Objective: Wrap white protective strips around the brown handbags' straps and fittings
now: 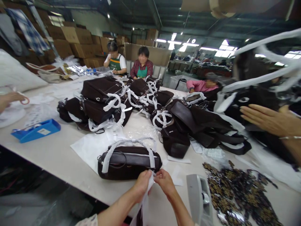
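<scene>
My left hand [142, 184] is closed around a strap wrapped in white paper [144, 207], which hangs toward my body. At the strap's upper end my right hand [165, 181] pinches the white wrapping between thumb and fingers. Just beyond both hands lies a dark brown handbag [128, 172], its two handles wrapped in white and standing up in arches. Under the bag's left side a white sheet [86, 147] is spread on the table.
Dark bags [101, 89] with wrapped handles are piled across the table [77, 171]. A blue tape dispenser [39, 131] stands at left, a grey one [198, 196] at right beside metal-and-leather charms [237, 191]. Another person's hand [270, 121] is at right; several co-workers sit around the table.
</scene>
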The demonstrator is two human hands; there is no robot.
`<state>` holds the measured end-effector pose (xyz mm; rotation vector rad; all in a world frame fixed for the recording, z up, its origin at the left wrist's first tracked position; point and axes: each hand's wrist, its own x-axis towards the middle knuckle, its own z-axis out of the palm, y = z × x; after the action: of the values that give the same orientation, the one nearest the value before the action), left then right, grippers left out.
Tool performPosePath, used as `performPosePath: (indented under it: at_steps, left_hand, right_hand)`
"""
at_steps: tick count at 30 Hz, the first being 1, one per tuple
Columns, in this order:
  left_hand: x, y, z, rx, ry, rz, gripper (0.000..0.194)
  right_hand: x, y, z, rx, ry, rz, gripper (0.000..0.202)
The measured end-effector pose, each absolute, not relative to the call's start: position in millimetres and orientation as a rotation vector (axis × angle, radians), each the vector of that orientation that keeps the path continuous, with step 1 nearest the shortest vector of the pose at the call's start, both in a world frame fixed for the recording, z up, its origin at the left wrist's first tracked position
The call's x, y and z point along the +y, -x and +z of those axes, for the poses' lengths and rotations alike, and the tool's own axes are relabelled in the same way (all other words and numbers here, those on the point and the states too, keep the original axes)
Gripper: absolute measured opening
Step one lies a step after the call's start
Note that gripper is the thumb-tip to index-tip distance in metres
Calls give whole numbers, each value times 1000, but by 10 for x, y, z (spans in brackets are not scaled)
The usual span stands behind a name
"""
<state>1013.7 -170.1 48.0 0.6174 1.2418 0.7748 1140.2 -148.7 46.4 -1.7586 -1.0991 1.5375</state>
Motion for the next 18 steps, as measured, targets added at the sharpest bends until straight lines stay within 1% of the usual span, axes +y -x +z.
performPosePath:
  at_steps: [4, 9, 13, 15, 18]
  left_hand:
    - [-1756, -10165, 452, 1231, -510, 738, 56]
    - [-1814, -10191, 393, 1340, -462, 792, 50]
    - [-1837, -10193, 355, 1367, -403, 903, 60]
    - [-1845, -10201, 320, 1361, -348, 931, 63]
    - [-1859, -10227, 258, 1371, -268, 956, 58]
  right_hand:
    - [-1620, -11241, 351, -1000, 1779, 1485, 19]
    - [-1700, -11121, 300, -946, 1767, 1530, 20]
    - [-1700, -11066, 277, -948, 1748, 1584, 19]
    - [-1707, -11046, 241, -948, 1751, 1598, 22]
    - [-1720, -11024, 162, -974, 1777, 1626, 33]
